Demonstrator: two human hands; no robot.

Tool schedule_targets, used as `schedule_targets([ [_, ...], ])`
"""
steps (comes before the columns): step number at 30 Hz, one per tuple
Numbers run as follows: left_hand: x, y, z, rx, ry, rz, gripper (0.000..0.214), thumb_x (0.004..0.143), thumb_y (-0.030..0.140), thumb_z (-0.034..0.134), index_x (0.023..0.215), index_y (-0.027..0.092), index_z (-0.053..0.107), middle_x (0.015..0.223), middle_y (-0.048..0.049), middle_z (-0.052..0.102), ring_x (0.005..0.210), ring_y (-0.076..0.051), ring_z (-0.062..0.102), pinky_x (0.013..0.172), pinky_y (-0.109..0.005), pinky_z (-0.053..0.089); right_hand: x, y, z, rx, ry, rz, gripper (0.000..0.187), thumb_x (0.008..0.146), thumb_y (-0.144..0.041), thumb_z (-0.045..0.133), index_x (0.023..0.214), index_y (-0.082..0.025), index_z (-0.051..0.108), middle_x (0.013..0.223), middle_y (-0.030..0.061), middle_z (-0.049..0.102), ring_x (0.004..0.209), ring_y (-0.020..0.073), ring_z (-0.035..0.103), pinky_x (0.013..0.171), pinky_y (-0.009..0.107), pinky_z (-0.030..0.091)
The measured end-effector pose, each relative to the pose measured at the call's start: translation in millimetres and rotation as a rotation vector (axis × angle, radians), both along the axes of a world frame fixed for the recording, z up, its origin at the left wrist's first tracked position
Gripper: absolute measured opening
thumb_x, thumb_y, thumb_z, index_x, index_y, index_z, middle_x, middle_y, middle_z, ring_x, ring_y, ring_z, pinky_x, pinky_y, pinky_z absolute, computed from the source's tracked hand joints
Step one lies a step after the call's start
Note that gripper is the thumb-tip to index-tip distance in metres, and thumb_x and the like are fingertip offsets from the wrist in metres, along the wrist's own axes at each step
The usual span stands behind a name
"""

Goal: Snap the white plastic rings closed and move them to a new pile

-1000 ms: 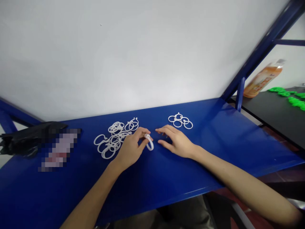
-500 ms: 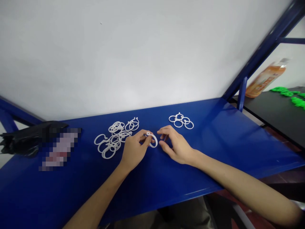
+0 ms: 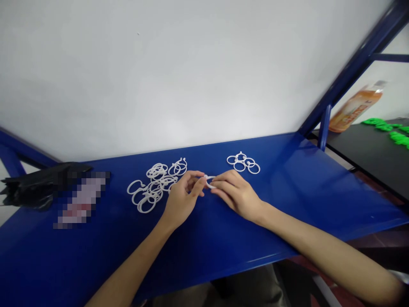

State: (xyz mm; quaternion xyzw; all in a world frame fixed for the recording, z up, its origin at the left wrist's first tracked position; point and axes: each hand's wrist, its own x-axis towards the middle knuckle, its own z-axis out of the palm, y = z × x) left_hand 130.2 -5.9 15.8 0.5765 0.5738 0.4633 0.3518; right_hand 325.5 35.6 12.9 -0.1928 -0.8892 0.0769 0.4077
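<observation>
Between my two hands is a white plastic curtain ring [image 3: 209,186] with a small eyelet, held just above the blue tabletop. My left hand [image 3: 183,197] pinches it at the eyelet side between thumb and fingers. My right hand [image 3: 240,195] has its fingers closed on the opposite side, covering that part of the ring. Left of my left hand lies a loose pile of similar white rings [image 3: 156,171], some overlapping. Beyond my right hand, a smaller group of white rings [image 3: 244,160] rests on the table.
The blue metal table [image 3: 198,256] meets a pale wall [image 3: 191,76] behind. Black plastic wrapping [image 3: 32,187] and a blurred-out packet [image 3: 81,198] lie at the left. Past a blue frame post [image 3: 325,127], an orange-filled bottle [image 3: 356,110] and green pieces [image 3: 401,137] sit on a black surface.
My right hand has moved left and closed its fingers on the ring. The ring, still in my left hand, has turned to lie flatter.
</observation>
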Motion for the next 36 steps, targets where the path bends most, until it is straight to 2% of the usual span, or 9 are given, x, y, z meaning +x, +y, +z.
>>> schedule_targets([
  [2, -1.4, 1.3, -1.5, 0.022, -0.075, -0.045, 0.041, 0.09, 0.053, 0.061, 0.116, 0.021, 0.063, 0.083, -0.0005, 0.072, 0.07, -0.014, 0.068, 0.069, -0.027, 0.056, 0.6, 1.1, -1.2, -0.192, 0.099, 0.019, 0.015, 0.102, -0.022, 0.052, 0.109, -0.019, 0.065, 0.101, 0.008, 0.07, 0.093, 0.0176, 0.066, 0.082, 0.033, 0.057],
  [6, -3.3, 1.2, -5.3, 0.035, -0.125, -0.122, 0.03, 0.087, 0.046, 0.068, 0.106, 0.023, 0.07, 0.085, -0.0008, 0.073, 0.072, -0.013, 0.069, 0.069, -0.025, 0.057, -2.6, 1.8, -10.2, -0.576, 0.247, 0.025, 0.015, 0.103, -0.026, 0.05, 0.112, -0.019, 0.061, 0.09, 0.0037, 0.069, 0.078, 0.0135, 0.07, 0.073, 0.028, 0.058],
  [10, -2.8, -1.7, -4.3, 0.123, -0.094, -0.129, 0.023, 0.086, 0.038, 0.073, 0.104, 0.024, 0.072, 0.089, -0.0008, 0.074, 0.077, -0.014, 0.07, 0.073, -0.027, 0.059, -4.6, 2.1, -15.1, -0.725, 0.24, 0.064, 0.021, 0.104, -0.028, 0.047, 0.12, -0.02, 0.057, 0.084, 0.0009, 0.068, 0.073, 0.0122, 0.068, 0.07, 0.026, 0.057],
  [14, -1.5, -2.9, -2.0, 0.298, 0.163, -0.083, 0.007, 0.089, 0.031, 0.07, 0.091, 0.025, 0.073, 0.087, 0.0008, 0.073, 0.077, -0.013, 0.068, 0.074, -0.025, 0.056, -2.8, 2.8, -10.7, -0.675, 0.126, 0.021, 0.016, 0.1, -0.032, 0.055, 0.101, -0.02, 0.064, 0.08, 0.0007, 0.069, 0.065, 0.0115, 0.063, 0.06, 0.023, 0.049],
  [17, 0.0, -3.8, -2.5, 0.347, 0.279, -0.077, 0.007, 0.09, 0.023, 0.067, 0.085, 0.024, 0.071, 0.083, 0.0031, 0.072, 0.076, -0.011, 0.066, 0.073, -0.023, 0.053, -0.3, 4.2, -8.4, -0.622, 0.094, 0.052, 0.015, 0.099, -0.03, 0.058, 0.092, -0.019, 0.064, 0.085, 0.0026, 0.072, 0.071, 0.0131, 0.065, 0.062, 0.023, 0.048],
  [24, 0.5, -4.8, -6.3, 0.336, 0.334, -0.074, 0.02, 0.089, 0.009, 0.061, 0.08, 0.025, 0.07, 0.076, 0.0073, 0.073, 0.07, -0.01, 0.067, 0.072, -0.023, 0.051, 7.1, 4.0, -10.5, -0.422, 0.013, 0.157, 0.017, 0.103, -0.025, 0.05, 0.096, -0.019, 0.064, 0.094, 0.0052, 0.072, 0.082, 0.0141, 0.068, 0.074, 0.025, 0.053],
  [29, -6.2, 3.3, -13.8, 0.308, 0.402, -0.125, 0.016, 0.09, 0.014, 0.06, 0.082, 0.024, 0.069, 0.082, 0.0054, 0.074, 0.076, -0.012, 0.069, 0.077, -0.025, 0.053, 5.2, 10.6, -16.0, -0.342, -0.06, 0.133, 0.017, 0.103, -0.024, 0.048, 0.099, -0.019, 0.064, 0.095, 0.0051, 0.071, 0.084, 0.0145, 0.068, 0.075, 0.026, 0.053],
  [33, -21.2, 7.8, -11.0, 0.287, 0.685, -0.146, 0.017, 0.091, 0.02, 0.056, 0.103, 0.024, 0.068, 0.097, -0.002, 0.072, 0.095, -0.021, 0.066, 0.092, -0.038, 0.053, 8.1, 30.5, -19.2, -0.284, -0.053, -0.018, 0.015, 0.102, -0.025, 0.052, 0.101, -0.02, 0.066, 0.099, 0.006, 0.07, 0.089, 0.0167, 0.067, 0.08, 0.029, 0.054],
  [36, -37.7, 6.6, -4.3, 0.234, 0.881, -0.18, 0.035, 0.083, 0.01, 0.051, 0.111, 0.024, 0.067, 0.109, -0.0053, 0.068, 0.109, -0.026, 0.06, 0.102, -0.046, 0.047, 22.3, 51.8, -16.8, -0.224, -0.117, -0.295, 0.019, 0.101, -0.025, 0.051, 0.105, -0.02, 0.069, 0.104, 0.0089, 0.067, 0.09, 0.0198, 0.067, 0.08, 0.033, 0.054],
])
